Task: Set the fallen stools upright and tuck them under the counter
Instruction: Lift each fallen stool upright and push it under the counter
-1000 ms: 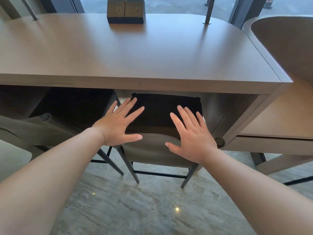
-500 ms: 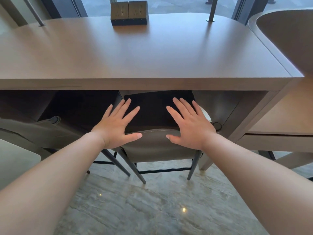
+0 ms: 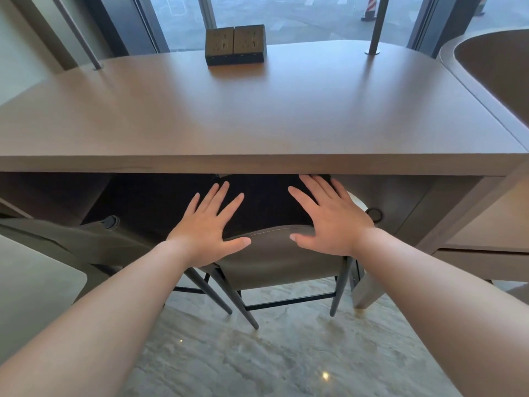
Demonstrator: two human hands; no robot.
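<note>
Two bare hands lie flat on the upright grey stool with the black seat and slim dark metal legs (image 3: 274, 253). The left hand (image 3: 206, 231) rests with fingers spread wide and straight on the near left part of the seat, thumb along the stitched front edge. The right hand (image 3: 329, 223) lies the same way on the near right part, fingers splayed and straight, their tips reaching the underside shadow of the long brown wooden counter (image 3: 257, 116). Neither hand curls round anything.

The stool stands on its legs on the grey marbled floor (image 3: 272, 356), its seat partly beneath the counter's front edge and its near edge and front legs still out on the person's side. Just left of the stool, also below the counter, a second grey stool (image 3: 86, 239) shows a slanting panel with a dark round foot cap; how it stands cannot be told. Its dark legs cross close beside the first stool's left legs.

Right of the stool the counter's slanted wooden support leg (image 3: 446, 213) comes down near the stool's right legs. On the counter's far side sits a dark double socket block (image 3: 235, 44), with a grey metal post (image 3: 375, 24) to its right and a slanted metal rod (image 3: 77, 32) to its left.
</note>
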